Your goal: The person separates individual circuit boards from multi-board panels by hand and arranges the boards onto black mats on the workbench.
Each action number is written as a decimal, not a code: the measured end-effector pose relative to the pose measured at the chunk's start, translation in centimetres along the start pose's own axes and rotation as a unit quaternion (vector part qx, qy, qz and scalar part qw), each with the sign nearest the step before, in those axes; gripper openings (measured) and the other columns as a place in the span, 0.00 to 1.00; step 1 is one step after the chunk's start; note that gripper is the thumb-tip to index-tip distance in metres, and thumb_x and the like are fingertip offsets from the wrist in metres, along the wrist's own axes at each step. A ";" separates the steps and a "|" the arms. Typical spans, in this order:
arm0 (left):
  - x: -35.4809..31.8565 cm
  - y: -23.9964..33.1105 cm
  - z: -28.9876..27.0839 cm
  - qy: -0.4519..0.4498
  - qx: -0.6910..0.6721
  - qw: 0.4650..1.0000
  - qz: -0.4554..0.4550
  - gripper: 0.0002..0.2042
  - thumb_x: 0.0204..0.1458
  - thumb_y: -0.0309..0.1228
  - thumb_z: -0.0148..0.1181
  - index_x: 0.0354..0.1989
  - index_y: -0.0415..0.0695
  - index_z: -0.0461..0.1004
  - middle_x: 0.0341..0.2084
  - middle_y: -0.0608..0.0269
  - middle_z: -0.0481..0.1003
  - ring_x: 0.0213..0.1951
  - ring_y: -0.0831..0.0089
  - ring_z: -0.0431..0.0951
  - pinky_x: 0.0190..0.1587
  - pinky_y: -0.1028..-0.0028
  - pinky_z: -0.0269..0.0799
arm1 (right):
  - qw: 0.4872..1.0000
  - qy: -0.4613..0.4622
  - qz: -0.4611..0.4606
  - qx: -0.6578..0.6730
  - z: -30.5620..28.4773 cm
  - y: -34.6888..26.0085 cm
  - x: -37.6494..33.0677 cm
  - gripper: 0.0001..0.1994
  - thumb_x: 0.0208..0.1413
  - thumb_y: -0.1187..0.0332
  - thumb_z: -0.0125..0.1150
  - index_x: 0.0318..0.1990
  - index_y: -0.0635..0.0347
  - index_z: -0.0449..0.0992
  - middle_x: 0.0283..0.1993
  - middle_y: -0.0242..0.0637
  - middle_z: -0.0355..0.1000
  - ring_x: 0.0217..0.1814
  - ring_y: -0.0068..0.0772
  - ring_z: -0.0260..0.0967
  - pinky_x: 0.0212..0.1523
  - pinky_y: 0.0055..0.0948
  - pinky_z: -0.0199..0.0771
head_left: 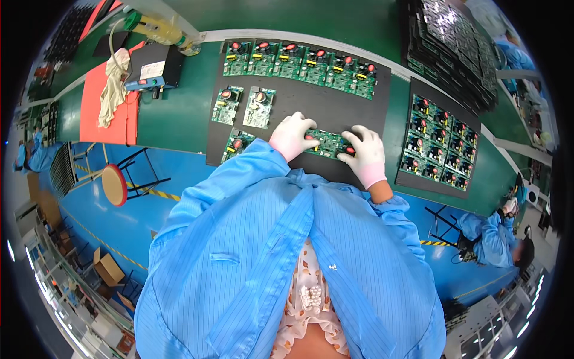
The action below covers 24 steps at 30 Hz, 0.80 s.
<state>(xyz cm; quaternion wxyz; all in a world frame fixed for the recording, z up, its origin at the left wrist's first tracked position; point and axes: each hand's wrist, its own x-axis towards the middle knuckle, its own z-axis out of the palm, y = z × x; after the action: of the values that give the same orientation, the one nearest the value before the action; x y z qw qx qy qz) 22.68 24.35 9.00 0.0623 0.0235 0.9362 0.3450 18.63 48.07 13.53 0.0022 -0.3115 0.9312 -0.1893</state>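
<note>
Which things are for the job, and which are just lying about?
Seems part of the job:
green board between the left hand and right hand
other boards on the black mat

Seems just lying about:
beige cloth
round stool
open cardboard box

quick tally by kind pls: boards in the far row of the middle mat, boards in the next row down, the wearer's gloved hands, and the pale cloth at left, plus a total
Far-row boards: 6
Next-row boards: 2
Gloved hands, left hand and right hand: 2
Cloth: 1
Total: 11
</note>
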 end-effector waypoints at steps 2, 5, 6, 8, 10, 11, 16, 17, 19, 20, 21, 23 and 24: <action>0.4 0.1 0.4 0.036 -0.088 0.995 0.022 0.20 0.40 0.36 0.72 0.44 0.46 0.77 0.37 0.57 0.73 0.41 0.58 0.75 0.46 0.64 0.72 | 0.999 -0.010 -0.032 -0.016 -0.6 0.9 -0.3 0.11 0.41 0.65 0.69 0.36 0.49 0.80 0.42 0.31 0.74 0.43 0.40 0.70 0.49 0.37 0.71; -1.0 -1.6 0.4 0.096 -0.062 0.993 0.029 0.25 0.37 0.37 0.74 0.45 0.41 0.75 0.42 0.54 0.72 0.45 0.55 0.73 0.51 0.62 0.70 | 0.989 -0.110 -0.028 -0.099 1.9 0.3 -0.6 0.04 0.46 0.63 0.60 0.29 0.46 0.79 0.31 0.30 0.71 0.35 0.38 0.70 0.39 0.36 0.71; -1.4 -1.5 0.9 0.137 -0.017 0.990 0.021 0.22 0.37 0.36 0.74 0.42 0.41 0.76 0.44 0.55 0.72 0.44 0.56 0.73 0.50 0.64 0.70 | 0.992 -0.072 -0.069 -0.081 2.6 1.0 -1.2 0.03 0.47 0.64 0.60 0.29 0.47 0.78 0.34 0.30 0.71 0.38 0.38 0.69 0.39 0.33 0.72; -1.9 -2.6 1.4 0.099 -0.008 0.995 0.012 0.22 0.37 0.36 0.74 0.42 0.42 0.77 0.46 0.56 0.72 0.47 0.56 0.72 0.52 0.65 0.69 | 0.999 0.017 -0.041 -0.022 2.7 0.3 -2.2 0.04 0.50 0.63 0.60 0.29 0.48 0.77 0.37 0.31 0.71 0.41 0.39 0.69 0.42 0.32 0.74; -1.7 -1.9 1.6 0.057 -0.068 0.996 -0.015 0.21 0.39 0.35 0.73 0.42 0.42 0.76 0.44 0.56 0.73 0.45 0.59 0.74 0.50 0.67 0.71 | 0.998 0.017 -0.033 -0.058 2.7 0.9 -2.7 0.05 0.51 0.63 0.60 0.33 0.49 0.76 0.41 0.32 0.70 0.44 0.41 0.68 0.45 0.31 0.75; -1.6 -1.8 1.9 0.036 -0.101 0.994 -0.021 0.21 0.40 0.34 0.73 0.42 0.41 0.75 0.43 0.56 0.73 0.43 0.61 0.75 0.49 0.68 0.72 | 0.997 0.033 -0.046 -0.060 2.0 1.0 -2.5 0.05 0.52 0.64 0.58 0.34 0.50 0.75 0.42 0.33 0.70 0.45 0.41 0.68 0.46 0.31 0.74; -1.1 -0.2 0.9 -0.048 -0.264 0.960 -0.084 0.25 0.36 0.30 0.74 0.43 0.39 0.70 0.37 0.56 0.75 0.38 0.67 0.76 0.47 0.71 0.72 | 0.995 0.049 -0.075 -0.044 -0.6 0.3 -2.6 0.09 0.55 0.67 0.53 0.42 0.53 0.74 0.45 0.37 0.68 0.49 0.41 0.66 0.49 0.31 0.73; -1.1 0.9 0.3 -0.052 -0.264 0.960 -0.072 0.25 0.36 0.30 0.74 0.43 0.39 0.70 0.37 0.56 0.75 0.38 0.67 0.76 0.47 0.71 0.72 | 0.995 0.057 -0.068 -0.053 -1.4 0.0 -2.5 0.09 0.55 0.67 0.53 0.42 0.53 0.74 0.45 0.37 0.68 0.49 0.41 0.66 0.49 0.31 0.73; -0.7 3.8 -1.9 -0.055 -0.209 0.973 -0.084 0.27 0.31 0.30 0.76 0.43 0.40 0.70 0.34 0.56 0.76 0.36 0.65 0.77 0.45 0.71 0.74 | 0.998 0.002 -0.027 -0.059 -3.6 -0.4 -1.5 0.17 0.50 0.63 0.61 0.49 0.51 0.73 0.50 0.37 0.69 0.53 0.41 0.67 0.52 0.33 0.72; -0.7 4.5 -2.7 -0.049 -0.172 0.983 -0.049 0.27 0.30 0.30 0.76 0.42 0.40 0.70 0.32 0.56 0.76 0.35 0.65 0.77 0.43 0.71 0.74 | 0.997 0.047 -0.034 -0.046 -4.8 -0.3 -1.0 0.24 0.44 0.61 0.66 0.51 0.51 0.72 0.52 0.37 0.70 0.53 0.42 0.68 0.52 0.34 0.72; -0.4 5.3 -3.4 -0.041 -0.135 0.990 -0.013 0.28 0.28 0.30 0.76 0.41 0.40 0.70 0.31 0.57 0.77 0.33 0.65 0.77 0.42 0.71 0.74 | 0.994 0.092 -0.042 -0.033 -5.8 -0.1 -0.5 0.31 0.39 0.59 0.72 0.54 0.51 0.71 0.54 0.38 0.71 0.53 0.43 0.70 0.52 0.36 0.72; -0.1 7.0 -4.7 -0.036 -0.130 0.990 0.033 0.28 0.28 0.31 0.76 0.42 0.41 0.72 0.31 0.58 0.78 0.32 0.65 0.78 0.41 0.70 0.75 | 0.998 -0.046 -0.001 0.045 -5.0 1.5 -0.7 0.34 0.35 0.58 0.73 0.55 0.53 0.71 0.54 0.39 0.73 0.51 0.44 0.72 0.50 0.36 0.72; 0.2 7.9 -5.3 -0.032 -0.123 0.990 0.064 0.29 0.28 0.31 0.76 0.44 0.41 0.74 0.30 0.59 0.78 0.31 0.65 0.78 0.39 0.70 0.75 | 0.971 -0.191 0.038 0.135 -4.4 2.5 -0.9 0.37 0.32 0.57 0.75 0.56 0.54 0.71 0.53 0.39 0.75 0.50 0.44 0.73 0.49 0.36 0.73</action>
<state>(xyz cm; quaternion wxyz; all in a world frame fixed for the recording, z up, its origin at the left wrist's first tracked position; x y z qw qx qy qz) 21.81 26.93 18.10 0.0727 0.0864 0.8806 0.4602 17.36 51.94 16.68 0.2294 -0.3030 0.8905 -0.2503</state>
